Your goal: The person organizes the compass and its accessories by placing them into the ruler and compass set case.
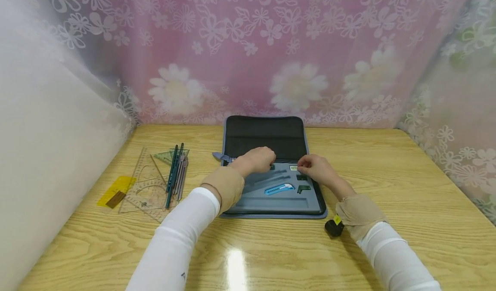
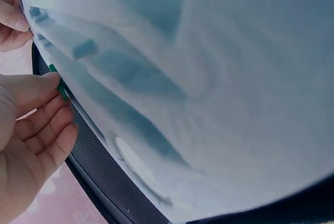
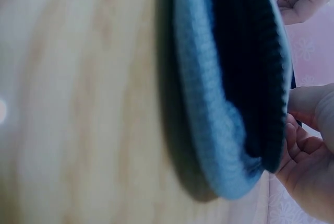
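An unzipped case (image 1: 267,205) lies flat with its black lid folded back, a grey foam insert facing up. My left hand (image 1: 255,159) reaches over the insert's upper left; in the left wrist view its thumb and fingertips pinch a small green piece (image 2: 58,82) at the foam's edge. At the upper right, my right hand (image 1: 318,169) has bent fingers, the thumb tip against a small white block (image 1: 294,168); whether it grips the block is hidden. A blue utility knife (image 1: 280,189) and two dark green pieces, one being an L-shaped piece (image 1: 304,189), sit in the insert.
Left of the case lie clear set squares (image 1: 149,192), several pencils and drawing tools (image 1: 179,174), a yellow sheet (image 1: 116,187) and a brown piece (image 1: 115,199). A black tape measure (image 1: 333,228) is beside the right wrist. A flowered curtain (image 1: 248,58) hangs behind the wooden table (image 1: 286,252).
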Motion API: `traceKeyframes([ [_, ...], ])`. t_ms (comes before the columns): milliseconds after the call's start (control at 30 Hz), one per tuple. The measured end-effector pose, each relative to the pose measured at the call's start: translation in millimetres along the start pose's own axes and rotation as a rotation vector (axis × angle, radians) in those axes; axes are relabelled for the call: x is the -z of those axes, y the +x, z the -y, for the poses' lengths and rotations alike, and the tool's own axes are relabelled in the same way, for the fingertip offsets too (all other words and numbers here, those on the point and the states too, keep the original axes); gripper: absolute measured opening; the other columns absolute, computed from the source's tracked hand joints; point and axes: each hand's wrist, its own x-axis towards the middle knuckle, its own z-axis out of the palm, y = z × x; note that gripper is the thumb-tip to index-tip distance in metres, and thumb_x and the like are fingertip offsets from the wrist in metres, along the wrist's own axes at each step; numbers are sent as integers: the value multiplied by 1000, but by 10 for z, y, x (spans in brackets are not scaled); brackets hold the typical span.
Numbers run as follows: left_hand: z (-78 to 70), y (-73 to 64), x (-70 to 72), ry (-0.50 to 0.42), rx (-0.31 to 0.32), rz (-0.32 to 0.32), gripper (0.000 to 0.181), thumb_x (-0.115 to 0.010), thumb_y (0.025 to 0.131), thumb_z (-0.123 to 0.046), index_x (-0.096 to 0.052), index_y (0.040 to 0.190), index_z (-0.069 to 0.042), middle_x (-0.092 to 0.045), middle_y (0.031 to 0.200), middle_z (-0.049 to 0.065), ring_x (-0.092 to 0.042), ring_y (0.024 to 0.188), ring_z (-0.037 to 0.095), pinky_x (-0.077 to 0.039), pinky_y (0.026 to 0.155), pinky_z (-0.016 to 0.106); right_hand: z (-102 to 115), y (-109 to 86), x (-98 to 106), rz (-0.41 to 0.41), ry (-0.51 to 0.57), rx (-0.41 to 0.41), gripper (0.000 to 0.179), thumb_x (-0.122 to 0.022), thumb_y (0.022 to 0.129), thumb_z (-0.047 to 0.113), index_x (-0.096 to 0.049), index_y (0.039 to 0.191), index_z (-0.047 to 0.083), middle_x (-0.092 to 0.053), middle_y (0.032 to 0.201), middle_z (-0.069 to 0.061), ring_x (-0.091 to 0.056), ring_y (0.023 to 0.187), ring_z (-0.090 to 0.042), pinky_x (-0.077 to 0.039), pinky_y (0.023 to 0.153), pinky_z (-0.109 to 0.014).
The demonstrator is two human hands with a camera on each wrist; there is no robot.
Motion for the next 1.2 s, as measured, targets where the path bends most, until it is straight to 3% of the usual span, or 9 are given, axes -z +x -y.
traceKeyframes([
  [367, 18, -27, 41, -70, 10, 7, 37, -53, 88, 0, -37, 57, -14, -22, 55, -3, -19, 50, 10, -24, 50, 24, 34, 32, 9, -2, 2, 16, 12, -59, 89, 11, -65, 94, 1, -56, 81, -8, -50, 73, -22, -42, 63, -34],
  [533, 70, -54, 31, -105, 15, 4, 20, -59, 90, -10, -58, 70, -13, -43, 61, -4, -37, 53, 9, -34, 54, 23, 46, 26, -6, 0, 2, 21, 12, -60, 89, 10, -65, 93, 0, -57, 81, -8, -50, 72, -22, -42, 63, -34],
  [667, 144, -99, 44, -148, 24, -4, 11, -59, 91, -13, -68, 87, -9, -58, 78, 1, -48, 62, 11, -40, 61, 25, 43, 23, -15, 2, 7, 27, 11, -60, 89, 8, -64, 94, 0, -57, 81, -8, -50, 72, -22, -42, 63, -34],
  [900, 267, -244, 117, -190, 70, -12, 15, -54, 93, -7, -66, 101, -6, -59, 95, 3, -49, 73, 11, -41, 68, 26, 18, 23, -6, 4, -1, 27, 12, -60, 89, 10, -64, 94, 0, -57, 82, -8, -50, 73, -21, -42, 63, -34],
  [1100, 341, -357, 148, -144, 66, -46, 17, -48, 93, -4, -64, 86, -7, -46, 70, -2, -35, 59, 11, -32, 57, 25, 4, 11, 7, 15, 10, 25, 14, -59, 90, 11, -64, 95, -1, -57, 82, -9, -50, 73, -21, -43, 62, -34],
  [1200, 364, -403, 147, -149, 74, -71, 19, -47, 93, -4, -63, 83, -6, -44, 69, -2, -32, 59, 11, -29, 57, 25, -13, -12, 37, 10, 7, 13, 15, -60, 89, 11, -64, 95, -1, -58, 83, -9, -51, 74, -22, -43, 62, -34],
])
